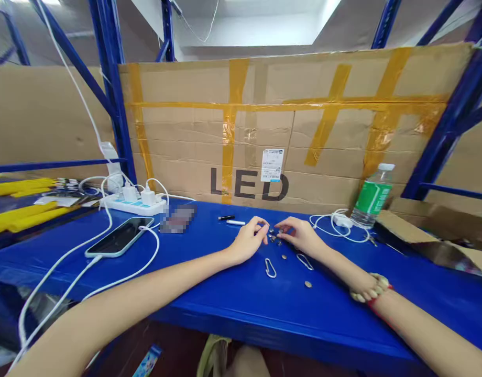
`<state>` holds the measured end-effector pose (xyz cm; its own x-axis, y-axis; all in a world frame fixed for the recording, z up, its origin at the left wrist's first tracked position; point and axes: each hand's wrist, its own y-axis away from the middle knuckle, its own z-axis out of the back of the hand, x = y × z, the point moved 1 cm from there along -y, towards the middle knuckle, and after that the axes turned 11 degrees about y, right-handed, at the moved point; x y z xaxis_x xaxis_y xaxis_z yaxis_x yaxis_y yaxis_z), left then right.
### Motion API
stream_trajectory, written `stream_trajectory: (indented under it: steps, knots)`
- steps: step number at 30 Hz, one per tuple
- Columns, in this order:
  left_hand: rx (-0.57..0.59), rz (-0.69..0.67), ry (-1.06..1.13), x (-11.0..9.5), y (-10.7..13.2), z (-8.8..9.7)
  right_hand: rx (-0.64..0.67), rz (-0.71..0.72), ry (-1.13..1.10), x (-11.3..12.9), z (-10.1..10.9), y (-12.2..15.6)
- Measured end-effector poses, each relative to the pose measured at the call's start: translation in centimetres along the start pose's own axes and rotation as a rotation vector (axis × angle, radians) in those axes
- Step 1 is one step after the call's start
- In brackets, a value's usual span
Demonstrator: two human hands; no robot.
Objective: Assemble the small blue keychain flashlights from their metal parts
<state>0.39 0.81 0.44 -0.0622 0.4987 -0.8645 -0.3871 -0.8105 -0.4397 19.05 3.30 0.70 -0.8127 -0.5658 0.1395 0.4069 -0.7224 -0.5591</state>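
Both my hands rest on a blue table top (233, 298), fingertips meeting over a small heap of metal parts (275, 235). My left hand (249, 240) is curled, thumb and fingers pinched on a small part I cannot make out. My right hand (299, 234) is also curled, its fingers closed down on the heap. Just in front of my hands lie two silver carabiner clips (270, 267) (304, 261) and two small round pieces (284, 256) (308, 284). A beaded bracelet (370, 290) is on my right wrist.
A phone (120, 236) on a white cable lies at left by a white power strip (133, 203) with chargers. Two small stick-like items (232, 220) lie behind my hands. A water bottle (372, 197) and a coiled white cable (335, 224) stand at right. A taped cardboard wall (288, 125) closes the back.
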Motion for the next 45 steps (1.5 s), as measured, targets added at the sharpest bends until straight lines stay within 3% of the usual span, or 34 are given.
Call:
stream_trajectory:
  steps: [24,30,45]
  knots:
    - [0.001,0.019,0.029,-0.2,0.2,0.0,-0.014,-0.089,0.034,0.9,0.9,0.1]
    - [-0.008,0.029,0.031,-0.3,0.2,0.0,-0.07,-0.147,0.007,0.4,0.5,0.1]
    - [0.011,0.022,0.007,-0.1,0.0,0.0,-0.123,-0.122,-0.167,1.6,0.6,0.0]
